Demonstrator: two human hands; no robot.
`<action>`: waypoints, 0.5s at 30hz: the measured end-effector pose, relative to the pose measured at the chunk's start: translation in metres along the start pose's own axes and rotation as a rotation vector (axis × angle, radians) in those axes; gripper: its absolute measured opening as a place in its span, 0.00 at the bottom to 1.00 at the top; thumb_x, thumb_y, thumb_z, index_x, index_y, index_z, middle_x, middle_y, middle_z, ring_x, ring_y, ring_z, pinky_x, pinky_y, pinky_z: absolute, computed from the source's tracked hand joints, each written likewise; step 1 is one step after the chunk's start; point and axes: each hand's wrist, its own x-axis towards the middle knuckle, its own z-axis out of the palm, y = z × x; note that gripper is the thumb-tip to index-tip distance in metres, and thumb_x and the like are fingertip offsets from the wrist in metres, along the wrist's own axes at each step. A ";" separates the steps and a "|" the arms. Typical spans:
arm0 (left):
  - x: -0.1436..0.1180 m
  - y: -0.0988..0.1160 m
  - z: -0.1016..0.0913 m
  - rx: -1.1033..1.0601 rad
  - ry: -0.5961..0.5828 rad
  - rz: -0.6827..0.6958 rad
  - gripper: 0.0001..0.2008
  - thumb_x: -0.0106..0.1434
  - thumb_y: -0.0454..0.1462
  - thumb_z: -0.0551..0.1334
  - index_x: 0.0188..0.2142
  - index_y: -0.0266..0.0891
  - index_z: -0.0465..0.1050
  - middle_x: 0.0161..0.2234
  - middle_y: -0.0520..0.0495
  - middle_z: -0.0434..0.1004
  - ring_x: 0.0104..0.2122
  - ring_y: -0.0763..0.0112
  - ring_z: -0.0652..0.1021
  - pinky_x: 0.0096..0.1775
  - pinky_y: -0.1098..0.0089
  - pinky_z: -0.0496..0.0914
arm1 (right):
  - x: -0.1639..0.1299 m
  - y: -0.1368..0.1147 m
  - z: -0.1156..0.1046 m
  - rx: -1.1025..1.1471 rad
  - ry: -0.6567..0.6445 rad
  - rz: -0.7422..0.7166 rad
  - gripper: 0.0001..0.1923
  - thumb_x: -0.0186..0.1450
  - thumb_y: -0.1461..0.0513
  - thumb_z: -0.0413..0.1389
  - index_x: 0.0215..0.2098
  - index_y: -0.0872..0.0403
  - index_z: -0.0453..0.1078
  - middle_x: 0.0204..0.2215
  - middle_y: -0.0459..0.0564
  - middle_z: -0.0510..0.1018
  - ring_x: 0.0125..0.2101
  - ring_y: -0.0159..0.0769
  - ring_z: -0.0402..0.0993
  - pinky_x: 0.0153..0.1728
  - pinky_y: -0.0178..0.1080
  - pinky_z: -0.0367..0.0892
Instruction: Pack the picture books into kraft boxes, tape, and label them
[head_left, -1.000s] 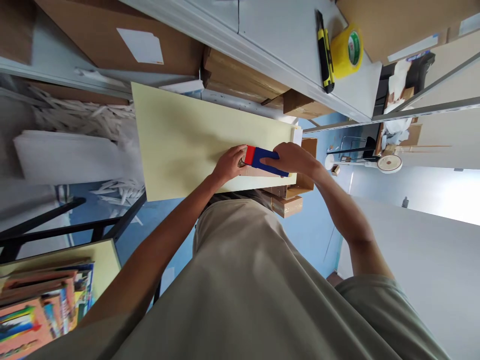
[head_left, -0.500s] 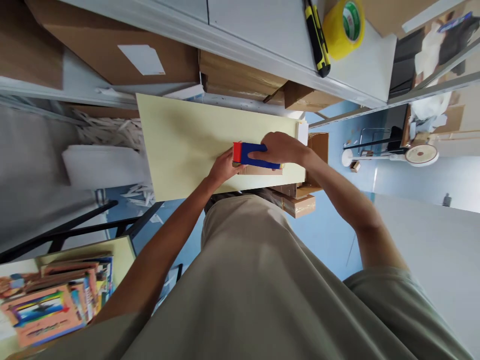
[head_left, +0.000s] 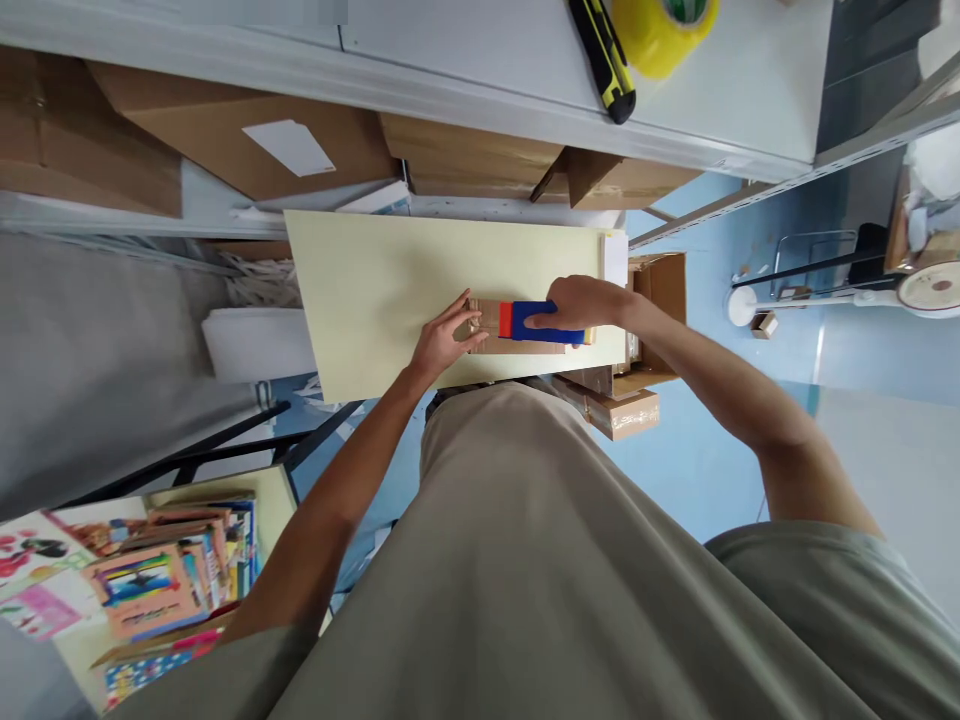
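A: Item 1, right hand [head_left: 581, 303]?
B: Mine; closed around the blue and red tape dispenser [head_left: 540, 322], pressed on the small brown box [head_left: 504, 330] on the pale yellow board [head_left: 390, 290].
A: Item 2, left hand [head_left: 442, 338]?
B: Fingers spread flat, steadying the box end.
A: Risk?
B: Box may slide near the board edge; tape would wrinkle.

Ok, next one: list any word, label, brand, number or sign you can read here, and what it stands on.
No text can be read.
Yellow tape roll: its green core label is cut off by the frame's edge.
White label on the cardboard box: blank.
Books at lower left: cover print too small and blurred.
Blue and red tool in the right hand: no print visible.
Small cardboard box under the left hand: none visible.
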 end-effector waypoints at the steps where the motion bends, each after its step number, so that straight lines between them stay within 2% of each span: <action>1: -0.001 0.001 0.000 0.010 0.002 -0.013 0.16 0.72 0.44 0.75 0.56 0.43 0.85 0.77 0.35 0.72 0.72 0.51 0.80 0.72 0.52 0.76 | -0.006 0.016 0.001 0.023 -0.017 0.007 0.34 0.83 0.42 0.57 0.44 0.66 0.83 0.29 0.60 0.84 0.29 0.38 0.74 0.33 0.42 0.59; 4: -0.003 0.004 -0.001 0.044 -0.004 -0.047 0.18 0.72 0.45 0.76 0.58 0.46 0.84 0.76 0.37 0.74 0.72 0.51 0.79 0.73 0.51 0.75 | -0.029 0.081 0.006 0.087 -0.050 0.037 0.35 0.81 0.37 0.57 0.36 0.59 0.82 0.28 0.55 0.83 0.28 0.37 0.73 0.35 0.42 0.62; 7: -0.004 0.007 -0.002 0.066 0.007 -0.066 0.18 0.71 0.43 0.76 0.58 0.47 0.85 0.75 0.39 0.76 0.73 0.50 0.79 0.74 0.50 0.74 | -0.047 0.151 0.020 0.141 -0.081 0.069 0.34 0.78 0.34 0.59 0.36 0.55 0.83 0.28 0.53 0.82 0.30 0.39 0.75 0.36 0.43 0.65; 9: -0.004 0.009 -0.002 0.079 0.015 -0.084 0.18 0.69 0.43 0.78 0.57 0.48 0.85 0.74 0.40 0.77 0.73 0.49 0.79 0.74 0.49 0.74 | -0.047 0.185 0.036 0.170 -0.102 0.081 0.35 0.78 0.34 0.59 0.37 0.56 0.83 0.29 0.54 0.82 0.30 0.38 0.75 0.36 0.43 0.64; 12: -0.006 0.011 -0.003 0.101 0.014 -0.124 0.19 0.67 0.45 0.80 0.56 0.51 0.85 0.72 0.43 0.80 0.72 0.48 0.79 0.73 0.47 0.76 | -0.023 0.212 0.061 0.185 -0.126 0.071 0.36 0.79 0.35 0.58 0.39 0.59 0.84 0.30 0.56 0.83 0.29 0.37 0.75 0.35 0.43 0.63; 15: -0.007 0.013 -0.005 0.112 0.017 -0.164 0.21 0.66 0.50 0.80 0.55 0.51 0.85 0.71 0.43 0.81 0.70 0.46 0.81 0.69 0.46 0.81 | 0.010 0.220 0.081 0.196 -0.127 0.051 0.37 0.75 0.33 0.61 0.44 0.58 0.85 0.32 0.56 0.85 0.32 0.42 0.78 0.36 0.43 0.64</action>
